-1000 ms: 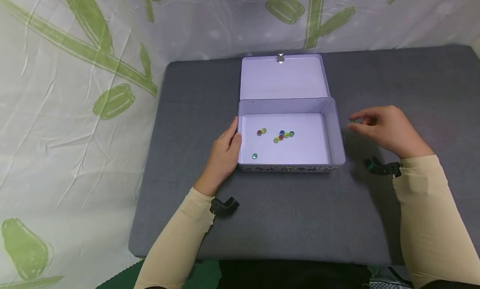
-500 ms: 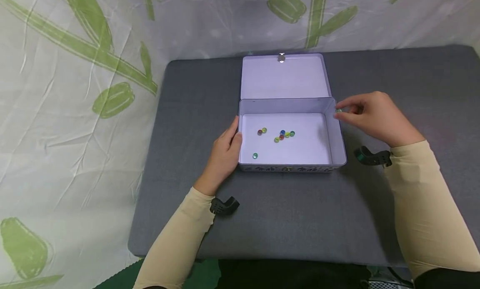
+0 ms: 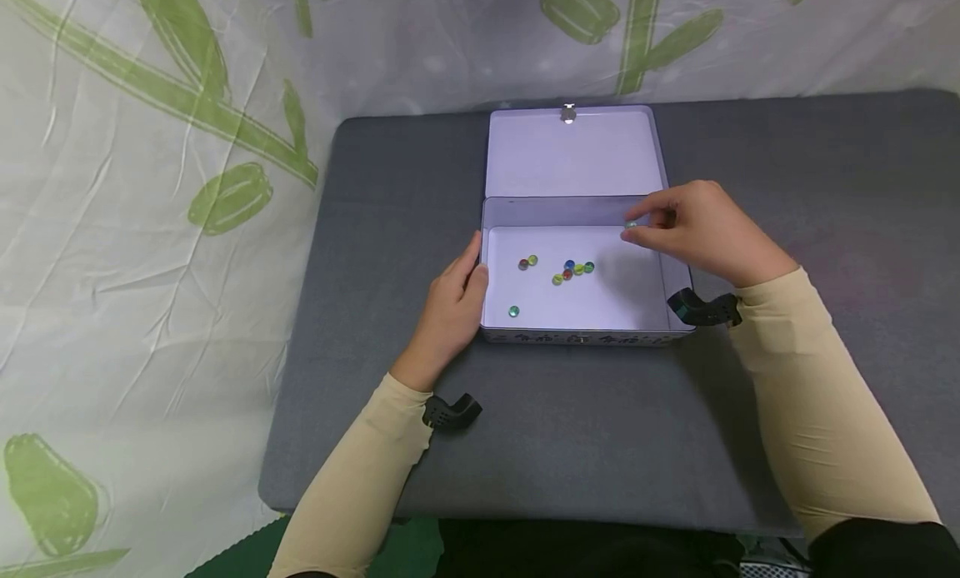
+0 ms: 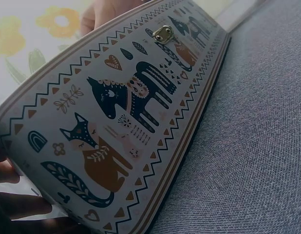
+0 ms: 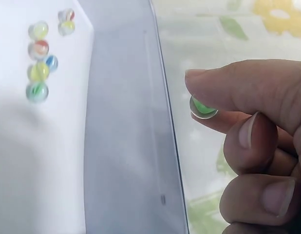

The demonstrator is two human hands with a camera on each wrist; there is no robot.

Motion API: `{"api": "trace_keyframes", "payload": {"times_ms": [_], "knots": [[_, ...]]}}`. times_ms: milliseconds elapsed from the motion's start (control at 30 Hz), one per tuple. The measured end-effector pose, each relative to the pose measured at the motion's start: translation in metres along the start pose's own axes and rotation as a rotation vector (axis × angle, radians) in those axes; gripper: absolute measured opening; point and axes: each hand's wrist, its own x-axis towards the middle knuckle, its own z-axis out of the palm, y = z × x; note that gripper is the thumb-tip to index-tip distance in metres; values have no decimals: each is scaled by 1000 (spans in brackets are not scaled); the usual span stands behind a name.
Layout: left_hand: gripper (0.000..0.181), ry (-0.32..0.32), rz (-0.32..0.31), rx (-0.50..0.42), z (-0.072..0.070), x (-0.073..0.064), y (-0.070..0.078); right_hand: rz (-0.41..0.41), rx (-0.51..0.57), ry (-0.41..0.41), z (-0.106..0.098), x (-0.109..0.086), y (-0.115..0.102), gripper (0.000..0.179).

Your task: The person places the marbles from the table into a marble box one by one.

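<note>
A green marble [image 3: 631,224] hangs above the box [image 3: 525,337], toward its back right corner, pinched between thumb and finger of the right hand [image 3: 686,224]. The right forearm comes in across the right rim, and a shadow falls on the floor below. Farther in, five marbles [image 3: 567,274] bunch near the middle, a pair [image 3: 528,262] touches to their left, and a single green one [image 3: 513,311] sits near the front left corner; bare floor runs from the bunch to the right wall. The left hand [image 3: 446,303] lies with fingers extended along the outside of the left wall, thumb at the rim. The lid [image 3: 573,153] is folded back, its clasp [image 3: 568,113] near the table's rear edge by the curtain [image 3: 450,45]. A broad strip of table [image 3: 570,445] separates the box from the front edge.
</note>
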Motion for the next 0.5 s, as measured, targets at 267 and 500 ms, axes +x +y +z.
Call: {"api": "trace_keyframes", "payload": {"times_ms": [267, 500], "knots": [[54, 12, 4, 12, -1, 0, -1, -53, -2, -44, 14, 11, -11, 22], [55, 7, 6, 19, -1, 0, -2, -55, 19, -90, 26, 16, -17, 20]]}}
